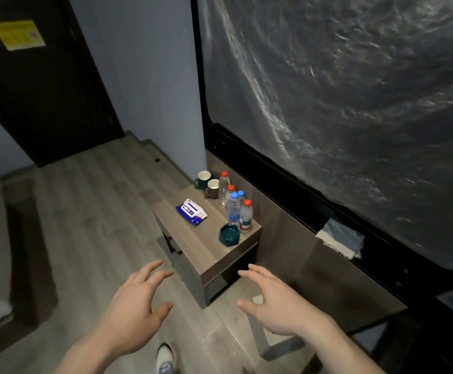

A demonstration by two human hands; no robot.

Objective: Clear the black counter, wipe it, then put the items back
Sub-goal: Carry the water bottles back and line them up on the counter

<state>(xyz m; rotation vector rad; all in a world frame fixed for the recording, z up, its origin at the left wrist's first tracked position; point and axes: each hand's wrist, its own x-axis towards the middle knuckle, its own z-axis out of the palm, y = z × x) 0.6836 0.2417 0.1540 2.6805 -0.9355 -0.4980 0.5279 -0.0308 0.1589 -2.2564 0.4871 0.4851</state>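
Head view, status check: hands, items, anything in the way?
Left hand and right hand open, empty, short of the side table. Bottles, mugs, wipes pack, ashtray sit there. Cloth on ledge. Nothing in the way.

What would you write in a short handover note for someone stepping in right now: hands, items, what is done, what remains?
Left hand and right hand: both open, empty, hovering in front of the wooden side table.
On it: two mugs, five water bottles, wipes pack, teal ashtray.
Cloth lies on the black counter.
Done: counter looks cleared.
Left: wiping cannot be confirmed; put the items back.
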